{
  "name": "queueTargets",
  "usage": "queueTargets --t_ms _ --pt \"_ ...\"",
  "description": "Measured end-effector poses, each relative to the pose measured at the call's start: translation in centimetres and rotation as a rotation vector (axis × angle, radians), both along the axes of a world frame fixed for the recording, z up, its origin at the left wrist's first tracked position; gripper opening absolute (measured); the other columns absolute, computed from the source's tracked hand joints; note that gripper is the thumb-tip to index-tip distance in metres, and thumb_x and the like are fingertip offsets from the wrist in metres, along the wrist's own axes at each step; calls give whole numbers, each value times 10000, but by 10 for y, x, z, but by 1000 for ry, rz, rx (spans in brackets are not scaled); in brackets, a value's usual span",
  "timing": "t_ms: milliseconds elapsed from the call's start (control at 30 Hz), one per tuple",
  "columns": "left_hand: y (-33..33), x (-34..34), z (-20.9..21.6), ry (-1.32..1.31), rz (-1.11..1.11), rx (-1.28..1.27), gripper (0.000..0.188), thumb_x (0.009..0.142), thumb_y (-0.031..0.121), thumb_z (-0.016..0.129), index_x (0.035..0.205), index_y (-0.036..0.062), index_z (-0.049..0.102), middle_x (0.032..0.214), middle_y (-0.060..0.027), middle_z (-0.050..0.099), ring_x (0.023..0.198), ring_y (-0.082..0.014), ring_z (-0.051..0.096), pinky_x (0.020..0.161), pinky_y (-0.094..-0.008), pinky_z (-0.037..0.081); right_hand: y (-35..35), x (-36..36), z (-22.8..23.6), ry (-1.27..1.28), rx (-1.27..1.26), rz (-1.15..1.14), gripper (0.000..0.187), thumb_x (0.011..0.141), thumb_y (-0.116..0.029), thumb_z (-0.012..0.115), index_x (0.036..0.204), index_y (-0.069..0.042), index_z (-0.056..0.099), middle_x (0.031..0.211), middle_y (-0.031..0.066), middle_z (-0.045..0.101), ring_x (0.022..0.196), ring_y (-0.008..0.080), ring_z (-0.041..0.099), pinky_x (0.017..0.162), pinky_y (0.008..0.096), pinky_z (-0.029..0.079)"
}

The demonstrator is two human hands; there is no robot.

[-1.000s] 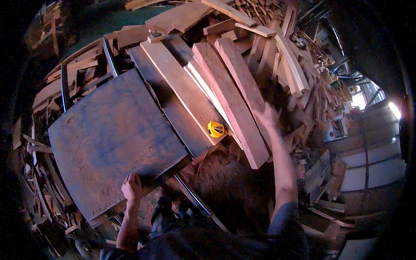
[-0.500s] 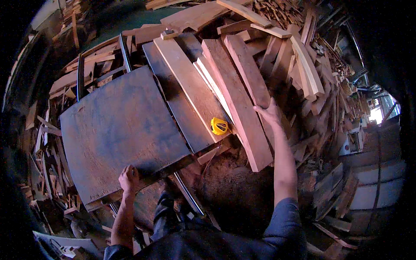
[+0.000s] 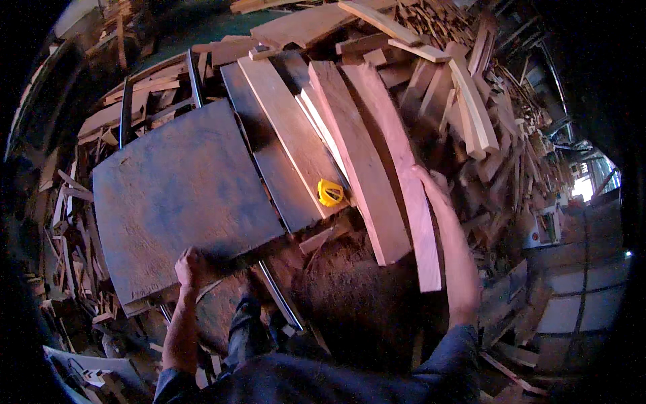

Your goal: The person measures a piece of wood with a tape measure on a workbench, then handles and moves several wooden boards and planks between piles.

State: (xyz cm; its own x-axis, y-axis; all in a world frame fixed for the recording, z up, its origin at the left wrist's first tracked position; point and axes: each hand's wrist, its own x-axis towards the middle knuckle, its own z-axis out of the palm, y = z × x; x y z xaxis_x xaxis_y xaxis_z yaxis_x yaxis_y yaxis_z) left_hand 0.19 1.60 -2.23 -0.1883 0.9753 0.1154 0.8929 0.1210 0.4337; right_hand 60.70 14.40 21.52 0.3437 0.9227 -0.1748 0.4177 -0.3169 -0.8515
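My right hand (image 3: 431, 179) is closed around the rightmost reddish wooden board (image 3: 422, 232), gripping it partway along its length. Beside that board, separated by a narrow gap, lies another thick reddish board (image 3: 363, 168). Further left is a wide pale plank (image 3: 286, 128), with a yellow tape measure (image 3: 330, 193) resting on its near end. My left hand (image 3: 190, 266) is curled into a fist at the front edge of a flat, dusty metal table (image 3: 182, 195). What its fingers hold, if anything, is hidden.
Thin pale strips (image 3: 321, 124) lie between the plank and the thick board. Heaped offcuts and boards (image 3: 464, 114) crowd the right and far sides. Metal rails (image 3: 279, 296) stick out below the table, close to my legs. Scrap wood (image 3: 70, 249) is piled on the left.
The rightmost board has slid toward me and to the right with my right hand, its near end now further out. My left hand stays at the table edge. The view has shifted slightly.
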Motion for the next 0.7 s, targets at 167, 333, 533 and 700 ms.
queueTargets --t_ms 167,333,533,700 --pt "2 21 -19 -106 -68 106 201 855 223 598 955 64 669 929 -177 659 857 -387 632 735 -471 505 -111 94 -90 833 -91 17 495 943 -413 537 1261 -34 558 1210 74 616 1076 194 590 936 357 478" --pt "-24 124 23 -587 -132 -8 177 874 142 641 997 16 663 912 -144 677 849 -315 654 729 -378 514 -218 15 -25 966 -212 91 439 987 -380 450 1217 -34 591 1190 75 622 1077 181 588 951 362 464" --pt "-27 255 145 -1996 -423 -810 737 946 604 433 1384 11 438 1258 -136 561 1047 -233 565 922 -418 438 -277 -42 -6 848 -191 133 518 988 -432 391 1254 -22 562 1242 93 589 1136 200 549 997 373 420" --pt "-1 299 177 -2692 -602 -1032 988 790 829 391 1506 157 283 1502 -122 373 1316 -350 426 1086 -533 327 -286 -87 -6 797 -192 190 584 989 -475 341 1284 -11 538 1285 108 562 1184 215 516 1035 382 383"
